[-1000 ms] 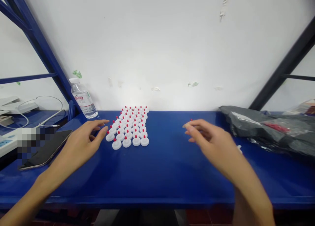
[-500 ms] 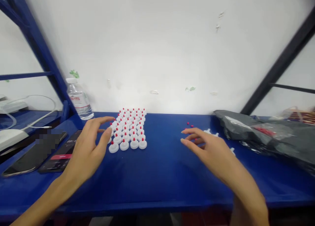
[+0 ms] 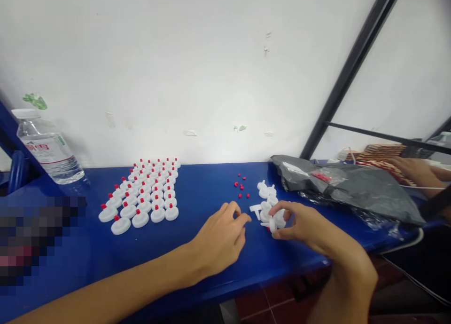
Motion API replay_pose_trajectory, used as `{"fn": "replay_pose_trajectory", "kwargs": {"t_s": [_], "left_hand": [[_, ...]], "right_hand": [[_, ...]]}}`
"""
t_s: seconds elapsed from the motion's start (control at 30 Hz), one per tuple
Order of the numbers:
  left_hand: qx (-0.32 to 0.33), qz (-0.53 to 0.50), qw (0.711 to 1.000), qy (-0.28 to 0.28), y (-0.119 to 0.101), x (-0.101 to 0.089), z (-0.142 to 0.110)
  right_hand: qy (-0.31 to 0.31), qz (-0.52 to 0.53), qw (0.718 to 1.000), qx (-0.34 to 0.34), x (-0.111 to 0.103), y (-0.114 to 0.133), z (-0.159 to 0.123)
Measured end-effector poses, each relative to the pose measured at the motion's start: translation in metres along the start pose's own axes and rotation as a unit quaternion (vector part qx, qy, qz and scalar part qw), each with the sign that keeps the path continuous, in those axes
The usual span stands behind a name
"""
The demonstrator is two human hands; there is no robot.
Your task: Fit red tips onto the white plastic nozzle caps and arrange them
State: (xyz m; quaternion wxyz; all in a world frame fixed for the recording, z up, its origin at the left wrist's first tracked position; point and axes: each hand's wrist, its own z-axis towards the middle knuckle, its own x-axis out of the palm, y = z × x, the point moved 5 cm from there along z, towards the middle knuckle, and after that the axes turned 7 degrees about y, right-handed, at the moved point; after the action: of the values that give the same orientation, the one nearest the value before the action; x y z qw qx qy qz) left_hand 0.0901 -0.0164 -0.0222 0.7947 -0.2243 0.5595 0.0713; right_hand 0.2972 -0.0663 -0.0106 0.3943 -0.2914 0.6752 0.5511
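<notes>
My right hand (image 3: 299,225) pinches a white nozzle cap (image 3: 272,223) between thumb and fingers, at the near side of a small heap of similar white caps (image 3: 263,191). To the left of that heap, my left hand (image 3: 221,234) hovers over the table with bent fingers somewhat apart and nothing visible in them. Small red tips (image 3: 241,186) lie scattered just behind the hands. At the left, slanting rows of white caps (image 3: 140,218) stand upright, each topped by a red tip.
The blue table (image 3: 197,185) meets a white wall. A water bottle (image 3: 52,150) stands at the back left. Grey plastic bags (image 3: 352,187) lie on the right, with a packet of red pieces (image 3: 321,177) on them. Beyond the dark frame post (image 3: 347,75), another person's hand (image 3: 416,173) shows.
My left hand has left the rows of caps and swung right. My right hand has closed on a white nozzle cap from the heap. The view has turned right.
</notes>
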Motion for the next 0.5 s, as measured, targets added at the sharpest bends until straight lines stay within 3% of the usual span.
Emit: {"fn": "replay_pose_trajectory", "kwargs": {"t_s": [0.2, 0.5], "left_hand": [[-0.004, -0.018, 1.0, 0.019, -0.01, 0.024, 0.022], [-0.011, -0.016, 0.999, 0.027, -0.006, 0.027, 0.02]], "right_hand": [[0.017, -0.004, 1.0, 0.007, 0.001, 0.001, 0.004], [0.05, 0.009, 0.998, 0.046, 0.0, 0.002, 0.005]]}}
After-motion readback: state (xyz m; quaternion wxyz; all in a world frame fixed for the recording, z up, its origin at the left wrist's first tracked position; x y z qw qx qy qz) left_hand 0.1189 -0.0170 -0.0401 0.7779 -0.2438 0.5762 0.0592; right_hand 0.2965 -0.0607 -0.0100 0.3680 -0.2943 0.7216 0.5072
